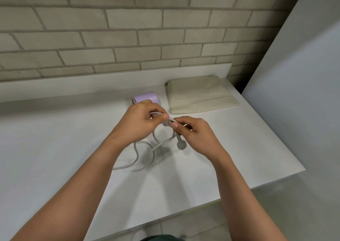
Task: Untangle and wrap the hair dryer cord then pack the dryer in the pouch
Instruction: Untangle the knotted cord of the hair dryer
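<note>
A lilac hair dryer (145,97) lies on the white counter (55,148), mostly hidden behind my left hand (139,122). Its grey cord (147,148) loops in a tangle on the counter below my hands and ends in a round grey plug (181,145) that hangs just under my right hand (195,132). Both hands are raised above the counter and pinch the cord close together, thumbs nearly touching. A flat beige cloth pouch (200,95) lies to the right of the dryer, apart from it.
A pale brick wall (128,28) rises behind a low white ledge at the back of the counter. A grey panel (298,93) stands at the right. The counter's right edge runs diagonally, with floor below.
</note>
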Motion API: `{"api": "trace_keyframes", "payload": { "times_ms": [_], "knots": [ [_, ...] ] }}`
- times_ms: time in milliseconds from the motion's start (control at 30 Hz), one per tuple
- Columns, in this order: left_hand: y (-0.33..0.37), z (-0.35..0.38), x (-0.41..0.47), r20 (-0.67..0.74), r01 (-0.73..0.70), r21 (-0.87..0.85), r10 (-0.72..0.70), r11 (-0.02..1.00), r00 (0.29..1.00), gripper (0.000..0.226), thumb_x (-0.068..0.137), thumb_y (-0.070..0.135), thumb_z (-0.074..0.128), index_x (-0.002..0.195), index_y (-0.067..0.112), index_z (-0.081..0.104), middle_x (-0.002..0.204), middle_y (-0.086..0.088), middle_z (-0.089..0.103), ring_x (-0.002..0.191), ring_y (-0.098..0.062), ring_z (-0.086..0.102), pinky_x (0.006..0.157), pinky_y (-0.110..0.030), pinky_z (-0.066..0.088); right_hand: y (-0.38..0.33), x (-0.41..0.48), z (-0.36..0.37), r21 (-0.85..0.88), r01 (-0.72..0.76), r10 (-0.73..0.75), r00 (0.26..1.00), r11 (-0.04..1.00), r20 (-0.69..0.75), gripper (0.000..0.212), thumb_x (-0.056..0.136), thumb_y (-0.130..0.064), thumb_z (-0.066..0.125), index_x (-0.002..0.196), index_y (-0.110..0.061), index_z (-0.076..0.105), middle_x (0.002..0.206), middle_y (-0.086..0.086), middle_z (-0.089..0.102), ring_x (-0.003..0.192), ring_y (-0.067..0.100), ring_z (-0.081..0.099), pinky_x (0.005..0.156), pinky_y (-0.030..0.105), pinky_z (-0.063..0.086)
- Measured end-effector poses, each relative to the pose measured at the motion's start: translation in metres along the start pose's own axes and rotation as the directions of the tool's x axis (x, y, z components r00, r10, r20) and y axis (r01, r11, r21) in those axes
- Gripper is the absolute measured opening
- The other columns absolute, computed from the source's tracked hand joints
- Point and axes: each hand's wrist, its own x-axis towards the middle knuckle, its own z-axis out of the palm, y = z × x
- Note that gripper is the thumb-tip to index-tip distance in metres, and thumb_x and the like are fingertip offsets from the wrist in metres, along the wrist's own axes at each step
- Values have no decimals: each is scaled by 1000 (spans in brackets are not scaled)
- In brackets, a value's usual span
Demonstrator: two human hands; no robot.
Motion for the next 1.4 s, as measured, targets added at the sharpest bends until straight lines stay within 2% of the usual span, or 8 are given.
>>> {"api": "trace_keyframes", "payload": {
  "times_ms": [167,300,433,567,700,933,1100,1400],
  "knots": [
    [0,-3,10,-195,121,-478,-239,870,951,11,97,17,70,89,19,77,66,21,65,56,2,53,56,-16,40,1,-4,-6,57,35,-35,999,998,-1,13,102,-35,64,100,-34,78,90,-7,74,79,17,67,70,19,46],
    [-11,-6,14,-211,121,-65,-132,990,969,13,98,21,63,98,22,76,96,7,71,88,-13,66,79,-28,48,4,0,-9,14,29,-29,1000,999,3,14,102,-34,64,99,-30,78,91,-9,73,79,14,66,72,21,47],
    [-9,-8,13,36,-194,411,196,891,980,34,99,20,59,131,24,67,126,2,67,114,-23,62,97,-35,47,7,3,-13,-59,33,-32,999,998,18,15,102,-33,65,101,-28,79,88,-14,69,82,12,66,71,12,44],
    [-12,1,17,297,-317,343,218,884,930,30,107,37,44,127,39,65,108,19,62,108,-10,56,91,-39,51,5,6,-19,-88,69,-68,998,994,12,14,101,-33,66,98,-35,79,89,-10,69,82,11,66,75,17,46],
    [-21,7,23,213,-257,299,198,919,957,37,104,52,33,116,38,66,101,16,57,104,-7,54,85,-42,52,7,8,-22,7,62,-62,998,998,-6,17,102,-35,65,107,-34,81,92,-8,73,81,11,66,81,27,51],
    [-39,-32,34,-63,-1,115,9,993,998,20,105,23,52,91,32,64,79,17,60,73,6,54,67,-14,36,17,10,-36,-11,17,-18,997,1000,-78,18,103,-36,62,101,-30,79,92,-14,76,80,10,72,86,38,56],
    [-64,-42,34,194,175,258,-229,950,954,25,102,23,56,88,36,72,85,21,69,86,-9,61,80,-31,46,15,14,-38,-44,40,-43,995,998,-91,13,103,-33,63,106,-32,76,91,-17,74,79,7,70,72,18,51],
    [-84,28,27,527,79,403,-302,912,794,25,105,24,49,105,29,73,96,20,60,102,-11,57,81,-23,41,20,6,-30,-34,-16,12,994,999,-111,11,102,-25,63,108,-31,71,89,-18,71,75,7,72,62,17,47]
  ]
}}
